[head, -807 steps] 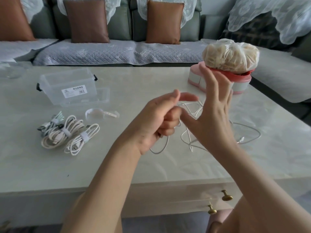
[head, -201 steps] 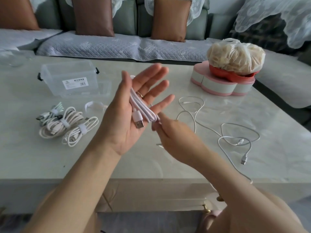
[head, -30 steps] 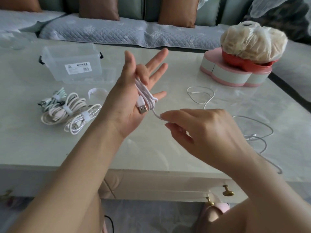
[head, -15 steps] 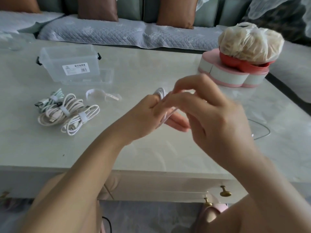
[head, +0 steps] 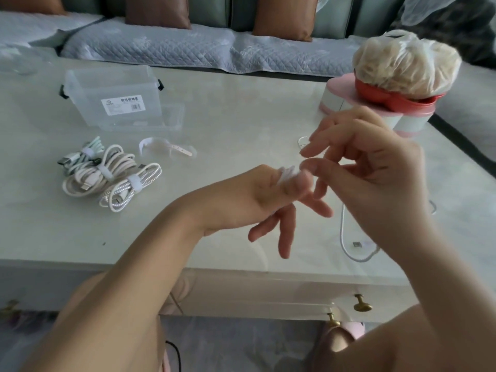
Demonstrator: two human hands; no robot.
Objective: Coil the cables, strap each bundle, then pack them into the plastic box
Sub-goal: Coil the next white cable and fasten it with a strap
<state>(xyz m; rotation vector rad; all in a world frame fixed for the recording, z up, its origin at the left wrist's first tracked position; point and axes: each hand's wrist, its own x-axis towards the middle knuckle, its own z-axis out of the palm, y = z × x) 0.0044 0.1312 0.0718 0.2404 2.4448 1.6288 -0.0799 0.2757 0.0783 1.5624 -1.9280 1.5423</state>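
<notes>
Now white cable [head: 288,175] looped round left hand [head: 255,200], right hand [head: 375,170] pinching it.

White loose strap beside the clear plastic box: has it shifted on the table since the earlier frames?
No. The white loose strap still lies just off the front right corner of the clear plastic box, beyond the three strapped cable bundles.

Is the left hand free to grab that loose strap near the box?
Probably not yet: the left hand has the white cable wound round it, though nothing blocks the way to the strap.
</notes>
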